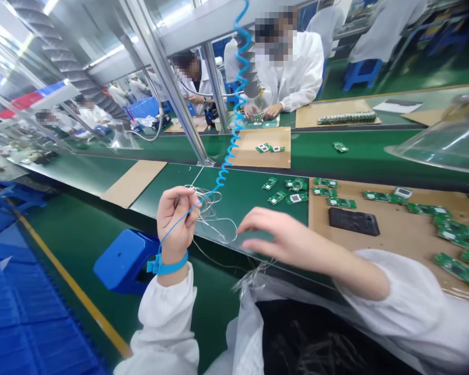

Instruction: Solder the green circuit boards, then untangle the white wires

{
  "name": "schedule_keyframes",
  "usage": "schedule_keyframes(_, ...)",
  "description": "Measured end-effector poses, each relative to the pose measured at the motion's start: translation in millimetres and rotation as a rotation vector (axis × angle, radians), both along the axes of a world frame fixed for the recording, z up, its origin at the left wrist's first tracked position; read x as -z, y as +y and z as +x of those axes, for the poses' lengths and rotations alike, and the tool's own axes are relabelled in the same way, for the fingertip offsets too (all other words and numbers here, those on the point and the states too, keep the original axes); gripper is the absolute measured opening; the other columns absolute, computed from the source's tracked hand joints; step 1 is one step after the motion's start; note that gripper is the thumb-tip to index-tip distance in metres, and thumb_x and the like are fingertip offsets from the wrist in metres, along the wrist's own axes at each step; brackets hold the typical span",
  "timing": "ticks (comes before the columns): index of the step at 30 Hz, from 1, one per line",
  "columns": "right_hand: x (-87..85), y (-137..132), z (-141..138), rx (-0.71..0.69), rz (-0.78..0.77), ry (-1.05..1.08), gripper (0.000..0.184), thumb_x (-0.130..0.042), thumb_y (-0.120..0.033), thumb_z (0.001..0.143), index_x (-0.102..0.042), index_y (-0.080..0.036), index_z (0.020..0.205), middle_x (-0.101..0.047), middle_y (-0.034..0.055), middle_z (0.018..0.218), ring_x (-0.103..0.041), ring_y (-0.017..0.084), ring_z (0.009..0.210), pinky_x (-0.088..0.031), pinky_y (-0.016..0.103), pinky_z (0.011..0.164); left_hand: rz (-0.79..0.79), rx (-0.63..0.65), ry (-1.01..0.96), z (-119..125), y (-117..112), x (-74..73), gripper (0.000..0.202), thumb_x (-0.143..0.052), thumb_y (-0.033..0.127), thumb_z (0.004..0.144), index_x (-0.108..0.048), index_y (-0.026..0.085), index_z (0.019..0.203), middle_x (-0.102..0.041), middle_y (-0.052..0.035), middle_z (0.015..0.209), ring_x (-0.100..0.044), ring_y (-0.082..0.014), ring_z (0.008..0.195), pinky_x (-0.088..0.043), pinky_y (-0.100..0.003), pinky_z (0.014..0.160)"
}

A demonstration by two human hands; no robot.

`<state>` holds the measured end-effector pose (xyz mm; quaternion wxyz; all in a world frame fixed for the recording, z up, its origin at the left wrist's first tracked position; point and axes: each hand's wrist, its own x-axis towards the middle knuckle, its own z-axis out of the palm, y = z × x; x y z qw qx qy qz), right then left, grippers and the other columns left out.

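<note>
My left hand (176, 221) is closed in a pinch on a bundle of thin pale wires (211, 208) that trails over the green table's front edge. A blue wrist strap (168, 264) circles that wrist, and its coiled blue cord (234, 104) rises overhead. My right hand (275, 234) reaches left across the table edge toward the wires, fingers stretched out and somewhat blurred, holding nothing. Small green circuit boards (293, 190) lie just beyond it. A clear plastic bag (258, 291) with dark contents sits open in front of me.
A brown board (394, 229) to the right carries a black flat device (354, 221) and several more green circuit boards (453, 234). A blue stool (123, 260) stands lower left. People in white coats (293, 67) work across the green belt. A clear dome (449, 140) sits far right.
</note>
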<state>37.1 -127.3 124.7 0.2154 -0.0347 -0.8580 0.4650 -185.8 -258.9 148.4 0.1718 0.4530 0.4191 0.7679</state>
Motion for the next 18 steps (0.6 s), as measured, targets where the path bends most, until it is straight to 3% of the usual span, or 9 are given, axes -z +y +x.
schedule_keyframes(4, 26.1, -40, -32, 0.103, 0.087, -0.158, 0.022, -0.08, -0.033, 0.092, -0.061, -0.023, 0.098, -0.066, 0.0037, 0.095, -0.063, 0.021, 0.083, -0.049, 0.035, 0.071, -0.013, -0.009, -0.03, 4, 1, 2.0, 0.007, -0.071, 0.024, 0.099, -0.076, 0.023, 0.104, -0.064, -0.0012, 0.081, -0.034, -0.0024, 0.046, -0.028, -0.016, 0.041)
schedule_keyframes(8, 40.7, -37, -34, 0.127, -0.03, -0.167, 0.011, -0.073, -0.023, 0.096, -0.062, -0.023, 0.095, -0.067, 0.0003, 0.087, -0.062, 0.017, 0.077, -0.046, 0.031, 0.069, -0.014, -0.015, -0.079, 2, -5, 5.8, 0.007, -0.073, 0.026, 0.098, -0.074, 0.024, 0.104, -0.064, -0.0005, 0.083, -0.032, -0.0019, 0.045, -0.026, -0.016, 0.041)
schedule_keyframes(10, 39.6, -28, -33, 0.087, -0.205, -0.167, 0.009, -0.073, -0.028, 0.096, -0.067, -0.023, 0.092, -0.07, 0.0, 0.084, -0.065, 0.017, 0.076, -0.049, 0.031, 0.071, -0.02, -0.021, -0.101, -2, -9, 8.4, 0.008, -0.073, 0.027, 0.097, -0.074, 0.024, 0.105, -0.064, -0.0004, 0.083, -0.032, -0.0017, 0.045, -0.025, -0.015, 0.04)
schedule_keyframes(13, 32.4, -10, -28, 0.066, -0.649, -0.092, 0.018, -0.072, -0.039, 0.097, -0.066, -0.023, 0.092, -0.068, -0.001, 0.077, -0.066, 0.015, 0.069, -0.052, 0.029, 0.066, -0.048, 0.007, -0.146, -13, -17, 14.5, 0.011, -0.075, 0.027, 0.095, -0.075, 0.024, 0.106, -0.06, 0.0013, 0.077, -0.028, -0.0013, 0.043, -0.024, -0.014, 0.039)
schedule_keyframes(16, 19.8, 15, -13, 0.043, -1.072, 0.091, 0.022, -0.072, -0.043, 0.097, -0.065, -0.022, 0.095, -0.048, -0.0086, 0.064, -0.041, 0.005, 0.045, -0.037, 0.02, 0.046, -0.077, 0.0, -0.164, -31, -30, 23.6, 0.01, -0.076, 0.026, 0.093, -0.075, 0.023, 0.103, -0.058, 0.0023, 0.074, -0.027, -0.0008, 0.042, -0.025, -0.013, 0.038)
schedule_keyframes(18, 7.0, 35, 4, 0.048, -1.17, 0.163, 0.02, -0.074, -0.04, 0.095, -0.07, -0.021, 0.096, -0.033, -0.0119, 0.058, -0.019, 0.002, 0.04, -0.023, 0.019, 0.039, -0.129, -0.008, -0.156, -43, -42, 29.7, 0.013, -0.077, 0.027, 0.092, -0.075, 0.022, 0.104, -0.059, 0.002, 0.071, -0.03, -0.0014, 0.043, -0.029, -0.013, 0.04)
